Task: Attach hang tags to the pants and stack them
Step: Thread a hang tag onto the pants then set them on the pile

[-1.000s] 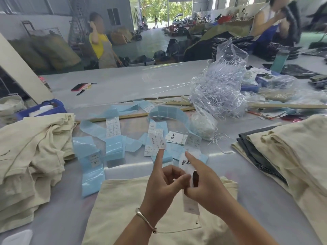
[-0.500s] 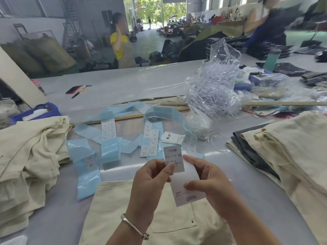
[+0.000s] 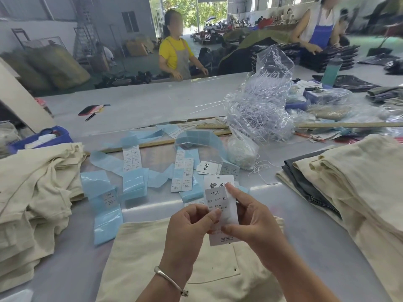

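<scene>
Above a pair of cream pants (image 3: 152, 258) laid flat at the near edge of the grey table (image 3: 327, 247), both hands meet on one white hang tag (image 3: 226, 227) held upright. On the left, the left hand (image 3: 187, 227), a silver bangle (image 3: 169, 280) round its wrist, rises from below with fingers curled inward and its thumb pressed against the tag's lower left edge, pinching it. A grey size sticker (image 3: 218, 198) reading 1103# XS lies on the tag's face. The right hand (image 3: 257, 223) comes in from the lower right; its forefinger points up along the sticker's right edge and its thumb reaches across the tag's lower part, so it too grips the tag. At the far left of the table lies one heap of cream pants (image 3: 32, 192), with one blue bin (image 3: 41, 138) behind it. Between that heap and the hands, pale blue backing strips (image 3: 104, 214) trail across the table in loops, several carrying small sticker sheets (image 3: 182, 184); their number cannot be told exactly. One loose tag (image 3: 206, 167) lies just beyond the held one. Further right sit one clear bag of plastic fasteners (image 3: 261, 114) and one smaller bag of white string (image 3: 239, 152). At the far right stands one stack of folded pants (image 3: 349, 188), mostly cream with one dark grey pair showing near its base. Two people work at the table's far side.
</scene>
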The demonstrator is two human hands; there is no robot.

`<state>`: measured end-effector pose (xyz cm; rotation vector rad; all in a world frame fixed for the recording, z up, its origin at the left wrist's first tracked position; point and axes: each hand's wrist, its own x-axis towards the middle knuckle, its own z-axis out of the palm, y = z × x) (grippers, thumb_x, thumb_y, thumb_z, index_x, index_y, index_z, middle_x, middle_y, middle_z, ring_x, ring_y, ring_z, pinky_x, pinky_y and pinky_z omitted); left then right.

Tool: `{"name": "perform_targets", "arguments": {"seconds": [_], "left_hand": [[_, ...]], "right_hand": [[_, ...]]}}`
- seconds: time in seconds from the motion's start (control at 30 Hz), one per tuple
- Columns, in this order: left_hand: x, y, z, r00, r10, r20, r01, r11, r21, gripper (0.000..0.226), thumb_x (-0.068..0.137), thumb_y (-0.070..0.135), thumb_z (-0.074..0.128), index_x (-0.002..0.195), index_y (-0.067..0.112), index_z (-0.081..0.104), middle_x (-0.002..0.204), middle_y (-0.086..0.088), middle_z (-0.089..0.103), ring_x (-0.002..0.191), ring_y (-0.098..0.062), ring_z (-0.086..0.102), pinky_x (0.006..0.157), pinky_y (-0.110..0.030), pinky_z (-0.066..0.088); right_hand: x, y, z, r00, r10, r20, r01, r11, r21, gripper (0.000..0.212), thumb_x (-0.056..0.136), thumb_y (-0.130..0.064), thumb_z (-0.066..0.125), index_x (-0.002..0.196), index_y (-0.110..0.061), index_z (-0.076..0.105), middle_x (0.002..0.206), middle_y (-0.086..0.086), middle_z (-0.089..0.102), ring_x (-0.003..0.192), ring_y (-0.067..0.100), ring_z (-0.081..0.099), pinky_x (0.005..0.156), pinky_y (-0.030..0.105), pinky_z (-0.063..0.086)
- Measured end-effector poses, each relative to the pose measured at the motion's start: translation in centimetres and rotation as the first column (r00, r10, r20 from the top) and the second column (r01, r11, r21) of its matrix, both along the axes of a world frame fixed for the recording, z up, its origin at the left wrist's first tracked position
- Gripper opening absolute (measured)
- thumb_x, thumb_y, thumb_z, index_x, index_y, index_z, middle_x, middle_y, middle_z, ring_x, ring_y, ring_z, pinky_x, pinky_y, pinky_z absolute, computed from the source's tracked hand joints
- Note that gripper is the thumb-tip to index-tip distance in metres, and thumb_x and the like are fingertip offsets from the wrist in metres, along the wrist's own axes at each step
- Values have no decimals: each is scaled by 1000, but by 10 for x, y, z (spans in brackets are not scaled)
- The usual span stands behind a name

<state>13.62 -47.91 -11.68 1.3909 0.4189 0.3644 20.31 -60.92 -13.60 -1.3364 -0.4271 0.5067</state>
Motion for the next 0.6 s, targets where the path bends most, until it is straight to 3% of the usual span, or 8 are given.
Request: {"name": "perform_targets", "arguments": {"seconds": [0.13,0.33,0.47,0.53,0.6], "left_hand": [[1,0,-2,1000,-8,-15,9,1000,26,14,78,0,74,69,5,65,56,0,62,45,-4,51,44,-10,38],[0,0,-7,1000,-7,-29,9,997,77,15,76,7,79,67,10,66,58,-2,62,49,-6,50,46,-12,39],[0,1,-10,998,20,-61,-3,964,266,23,70,29,86,73,13,70,71,-4,71,63,-10,59,60,-20,48],[-1,0,-11,996,66,-64,-39,935,353,33,64,43,79,78,15,70,78,-1,72,73,-10,64,69,-22,50],[-2,0,-12,993,106,-57,-73,905,419,36,64,47,75,83,18,68,86,1,70,85,-10,64,74,-27,51]], "right_hand": [[-1,0,-2,1000,8,16,-8,1000,28,86,63,9,67,137,-28,44,107,12,73,94,24,70,77,35,57],[-4,1,-9,998,-12,65,8,998,54,83,66,8,69,136,-32,44,113,8,71,104,25,68,80,35,57],[-6,3,-12,991,-60,117,58,998,18,83,66,-2,73,137,-36,47,110,3,72,105,20,66,87,47,56],[-6,5,-12,988,-87,128,87,996,2,82,63,-10,75,137,-37,50,100,12,71,98,19,62,86,58,54],[-7,7,-12,985,-104,135,104,995,6,83,63,-10,74,139,-33,49,96,15,68,86,21,61,81,54,56]]}}
